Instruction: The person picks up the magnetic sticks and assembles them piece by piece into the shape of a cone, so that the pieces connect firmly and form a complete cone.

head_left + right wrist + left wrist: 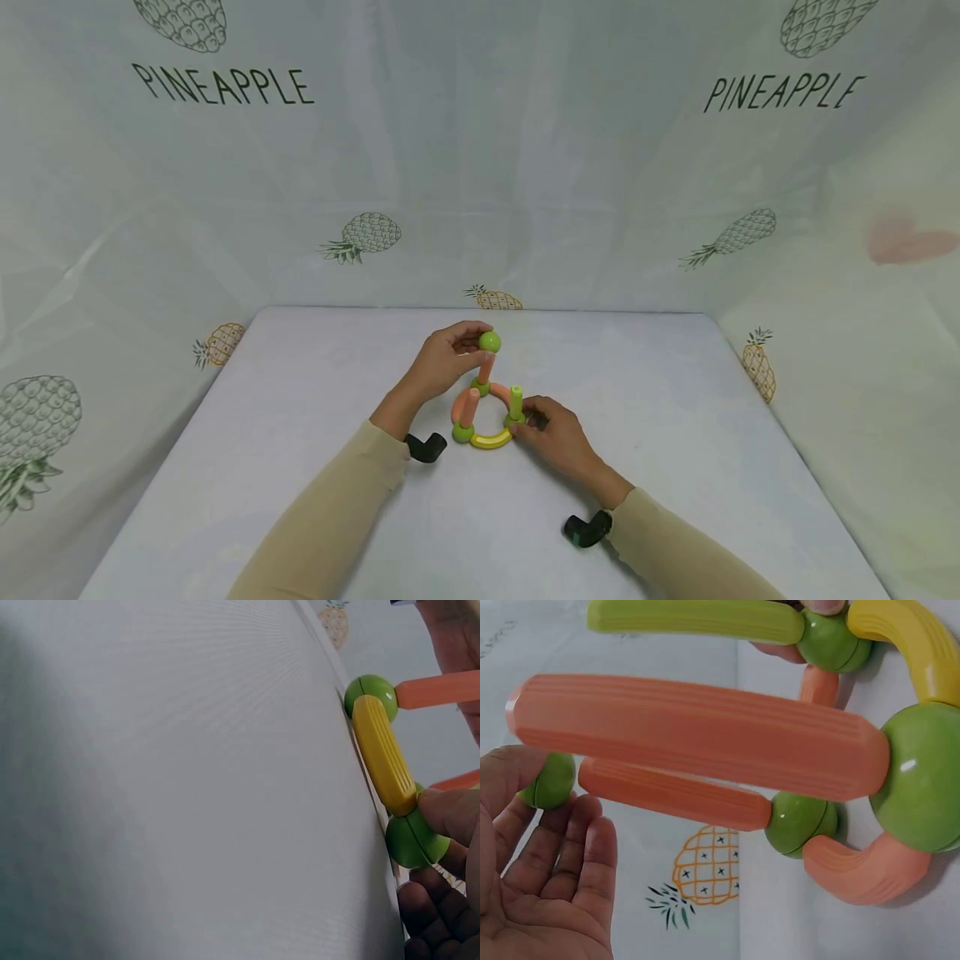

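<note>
A ring of curved sticks and green balls lies on the table, with a yellow curved stick [491, 441] at its front and orange curved ones at left and rear. Three rods rise from its balls: a green rod [516, 402] at right, an orange rod [469, 408] at front left and another orange rod [675, 796] at the rear. My left hand [442, 360] pinches a loose-looking green ball [490, 342] right at the top end of the rear rod. With thumb and fingers, my right hand [558, 435] grips the green ball [416, 838] under the green rod.
The white table [315, 517] extends around the ring. Behind it hangs a pale curtain [480, 167] printed with pineapples, which also runs along both sides. A black wrist band part [426, 448] sits by the left wrist, and a similar one [587, 529] by the right.
</note>
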Demonstrator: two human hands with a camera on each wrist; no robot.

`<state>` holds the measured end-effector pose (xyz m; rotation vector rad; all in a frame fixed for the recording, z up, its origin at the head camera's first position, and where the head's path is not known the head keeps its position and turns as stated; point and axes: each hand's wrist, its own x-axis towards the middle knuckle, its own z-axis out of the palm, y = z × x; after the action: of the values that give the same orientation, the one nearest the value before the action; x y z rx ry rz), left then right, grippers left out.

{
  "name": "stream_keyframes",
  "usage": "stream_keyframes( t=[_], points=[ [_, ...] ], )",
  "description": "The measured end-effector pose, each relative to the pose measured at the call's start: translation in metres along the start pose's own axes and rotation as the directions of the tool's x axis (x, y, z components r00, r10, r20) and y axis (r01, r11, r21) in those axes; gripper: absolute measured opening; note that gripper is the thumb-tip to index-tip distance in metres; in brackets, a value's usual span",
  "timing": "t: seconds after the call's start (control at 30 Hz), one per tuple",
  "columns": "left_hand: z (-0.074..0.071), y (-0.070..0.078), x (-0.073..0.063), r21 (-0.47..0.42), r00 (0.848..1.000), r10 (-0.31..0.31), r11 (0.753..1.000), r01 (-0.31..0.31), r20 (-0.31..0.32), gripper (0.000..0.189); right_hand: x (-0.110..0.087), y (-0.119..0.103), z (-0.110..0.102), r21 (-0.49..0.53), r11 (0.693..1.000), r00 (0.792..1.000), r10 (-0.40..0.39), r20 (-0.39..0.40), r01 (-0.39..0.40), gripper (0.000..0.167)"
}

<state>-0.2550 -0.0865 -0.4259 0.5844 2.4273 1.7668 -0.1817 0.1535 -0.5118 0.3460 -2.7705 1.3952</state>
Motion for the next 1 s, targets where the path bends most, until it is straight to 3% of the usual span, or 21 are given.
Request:
stream_keyframes(
  t=[0.4,0.73,1.0],
  points=[
    [0.0025,-0.0078,0.0000,0.010,1.000,0.014,1.000,-0.014,0.021,0.040,-0.0006,-0.0004,0.0002,0.001,1.000,1.000,0.007,-0.001,-0.007,0.034],
    [0.0023,-0.0069,-0.0026,0.005,0.999,0.000,1.000,-0.001,0.054,0.041,-0.0048,-0.0002,-0.0017,0.074,0.997,0.999,-0.014,-0.047,0.018,0.028],
    [0.0012,-0.0026,-0.0085,-0.007,0.989,-0.007,1.000,0.008,0.148,0.040,-0.0021,-0.0020,0.0013,0.067,0.998,0.999,-0.004,-0.037,0.007,0.028]
  ],
)
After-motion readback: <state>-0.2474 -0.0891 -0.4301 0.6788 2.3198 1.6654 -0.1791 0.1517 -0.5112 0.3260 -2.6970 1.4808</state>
